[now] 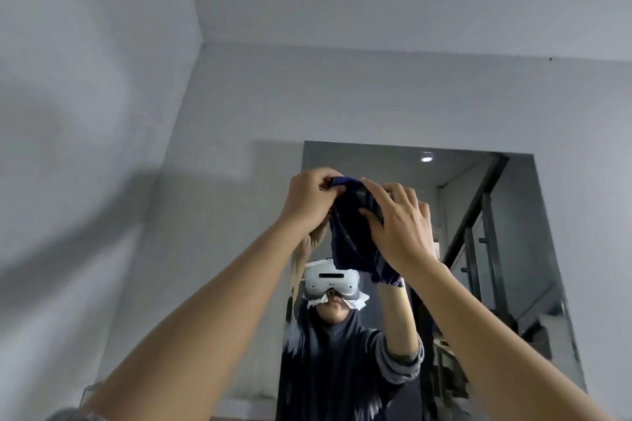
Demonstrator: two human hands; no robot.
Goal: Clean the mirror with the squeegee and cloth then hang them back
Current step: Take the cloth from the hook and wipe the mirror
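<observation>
**Dark cloth held high against the mirror**

While both arms are reaching upward, the left hand [309, 202] and the right hand [402, 232] are gripping the dark navy-blue fabric cloth [355, 236] between them, near the top edge of the tall frameless wall mirror [513, 249]. Each hand's grip is closing on the cloth's upper end, fingers pinched into the bunched fabric. The cloth is hanging with its long axis vertical, its frayed lower edge pointing down. Whether it is touching the glass cannot be told. The pale grey painted wall [136, 181] is surrounding the mirror.
</observation>
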